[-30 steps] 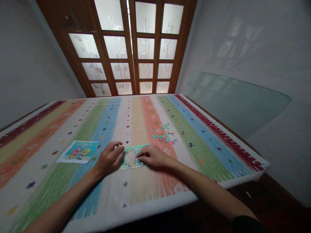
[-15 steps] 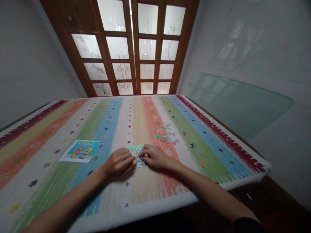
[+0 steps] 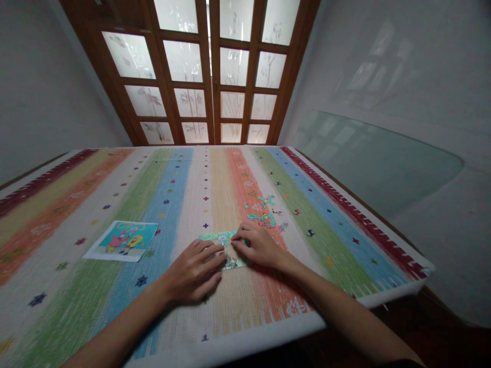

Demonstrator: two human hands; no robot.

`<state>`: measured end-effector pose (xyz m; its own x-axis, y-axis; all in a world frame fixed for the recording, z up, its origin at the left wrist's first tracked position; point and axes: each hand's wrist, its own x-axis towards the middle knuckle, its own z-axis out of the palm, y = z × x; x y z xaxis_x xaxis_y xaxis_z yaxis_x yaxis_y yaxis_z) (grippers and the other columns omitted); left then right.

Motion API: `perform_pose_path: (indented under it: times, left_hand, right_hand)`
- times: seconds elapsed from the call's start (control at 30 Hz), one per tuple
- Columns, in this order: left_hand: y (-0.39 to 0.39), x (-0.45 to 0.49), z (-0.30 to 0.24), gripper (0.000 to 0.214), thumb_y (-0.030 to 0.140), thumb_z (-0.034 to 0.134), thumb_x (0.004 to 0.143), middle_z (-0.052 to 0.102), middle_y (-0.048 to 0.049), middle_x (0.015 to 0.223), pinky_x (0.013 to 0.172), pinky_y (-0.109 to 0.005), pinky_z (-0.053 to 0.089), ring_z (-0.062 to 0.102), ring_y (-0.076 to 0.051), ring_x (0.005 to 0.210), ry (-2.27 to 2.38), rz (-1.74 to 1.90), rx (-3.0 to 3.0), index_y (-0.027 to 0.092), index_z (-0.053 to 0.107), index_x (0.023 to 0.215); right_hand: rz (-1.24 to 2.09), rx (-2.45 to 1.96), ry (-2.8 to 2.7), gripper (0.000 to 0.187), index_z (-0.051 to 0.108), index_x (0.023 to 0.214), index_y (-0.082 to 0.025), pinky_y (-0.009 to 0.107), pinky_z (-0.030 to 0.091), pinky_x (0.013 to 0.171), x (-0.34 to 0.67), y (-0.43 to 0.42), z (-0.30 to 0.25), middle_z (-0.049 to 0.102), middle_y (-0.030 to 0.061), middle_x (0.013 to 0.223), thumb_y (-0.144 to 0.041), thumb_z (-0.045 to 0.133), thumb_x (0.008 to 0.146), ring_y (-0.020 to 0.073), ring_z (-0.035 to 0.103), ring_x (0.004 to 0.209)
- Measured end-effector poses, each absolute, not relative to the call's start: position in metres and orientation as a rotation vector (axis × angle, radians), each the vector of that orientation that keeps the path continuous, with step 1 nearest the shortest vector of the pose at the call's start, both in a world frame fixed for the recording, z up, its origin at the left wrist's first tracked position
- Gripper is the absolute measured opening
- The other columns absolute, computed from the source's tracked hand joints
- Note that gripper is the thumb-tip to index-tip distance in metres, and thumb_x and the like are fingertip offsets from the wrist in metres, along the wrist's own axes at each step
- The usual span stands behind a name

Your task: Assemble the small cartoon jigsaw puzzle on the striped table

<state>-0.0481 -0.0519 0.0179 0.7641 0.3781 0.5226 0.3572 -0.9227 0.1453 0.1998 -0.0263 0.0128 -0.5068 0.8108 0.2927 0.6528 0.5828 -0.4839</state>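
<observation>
A small jigsaw puzzle (image 3: 231, 262) in green and pale colours lies on the striped cloth before me, partly covered by both hands. My left hand (image 3: 197, 268) rests over its left side, fingers stretched out and lying flat on it. At the upper right part of the puzzle, my right hand (image 3: 258, 246) has thumb and forefinger pinched together. Whatever is between those fingertips is too small to make out. Beyond the right hand, loose puzzle pieces (image 3: 266, 220) are scattered in a pile on the orange stripe.
Left of the puzzle lies a printed cartoon picture (image 3: 130, 243) on paper. A striped cloth (image 3: 153, 301) with small woven motifs covers the table. Its near edge runs below my forearms. Wood-framed glass doors (image 3: 213, 87) stand at the far end, with walls on both sides.
My left hand has spread out flatter and moved farther over the puzzle. The right hand has shifted slightly up and right, its fingertips now higher on the puzzle. The view has tilted a little.
</observation>
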Motion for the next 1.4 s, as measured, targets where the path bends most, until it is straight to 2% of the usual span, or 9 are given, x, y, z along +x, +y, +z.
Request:
perform_pose_path:
  times: [0.1, 0.33, 0.73, 1.07, 1.4]
  left_hand:
    - [-0.052, -0.051, 0.018, 0.031, 0.023, 0.054, 0.097, 0.069, -0.0135, 0.122, 0.093, -0.049, 0.051, 0.06, -0.031, 0.112, 0.561, 0.835, 2.909, 0.017, 0.06, 0.126]
    - [-0.057, -0.051, 0.011, 0.025, 0.028, 0.049, 0.102, 0.07, -0.0121, 0.118, 0.093, -0.049, 0.05, 0.06, -0.031, 0.11, 0.601, 0.677, 2.955, 0.019, 0.065, 0.118]
    - [-0.057, -0.05, 0.006, 0.032, 0.03, 0.044, 0.106, 0.067, -0.0148, 0.126, 0.094, -0.049, 0.049, 0.059, -0.033, 0.115, 0.622, 0.641, 2.968, 0.015, 0.061, 0.128]
    - [-0.056, -0.049, 0.009, 0.029, 0.029, 0.045, 0.106, 0.069, -0.0123, 0.125, 0.095, -0.048, 0.049, 0.059, -0.031, 0.115, 0.64, 0.666, 2.92, 0.017, 0.062, 0.126]
    - [-0.056, -0.049, 0.007, 0.033, 0.031, 0.041, 0.109, 0.069, -0.0117, 0.129, 0.096, -0.049, 0.05, 0.058, -0.031, 0.116, 0.636, 0.648, 2.926, 0.014, 0.062, 0.128]
  right_hand:
    - [0.42, -1.154, -2.3, 0.015, 0.076, 0.088, -0.019, 0.032, 0.044, 0.076, 0.2, -0.025, 0.011, 0.069, 0.0065, 0.085, -0.019, 0.061, 0.093, 0.0188, 0.061, 0.082]
    - [0.337, -1.155, -2.354, 0.021, 0.075, 0.085, -0.019, 0.032, 0.041, 0.073, 0.201, -0.023, 0.002, 0.067, 0.0061, 0.08, -0.021, 0.056, 0.095, 0.0188, 0.058, 0.077]
    - [0.214, -1.158, -2.426, 0.021, 0.075, 0.087, -0.017, 0.031, 0.035, 0.065, 0.201, -0.023, 0.001, 0.067, 0.0063, 0.077, -0.021, 0.056, 0.095, 0.0182, 0.056, 0.072]
    - [0.195, -1.133, -2.415, 0.024, 0.074, 0.084, -0.017, 0.03, 0.034, 0.065, 0.202, -0.024, 0.002, 0.066, 0.0062, 0.076, -0.021, 0.054, 0.096, 0.0171, 0.055, 0.07]
    - [0.132, -1.059, -2.414, 0.025, 0.073, 0.084, -0.017, 0.03, 0.034, 0.063, 0.203, -0.022, -0.001, 0.068, 0.0054, 0.073, -0.021, 0.052, 0.097, 0.0157, 0.055, 0.065]
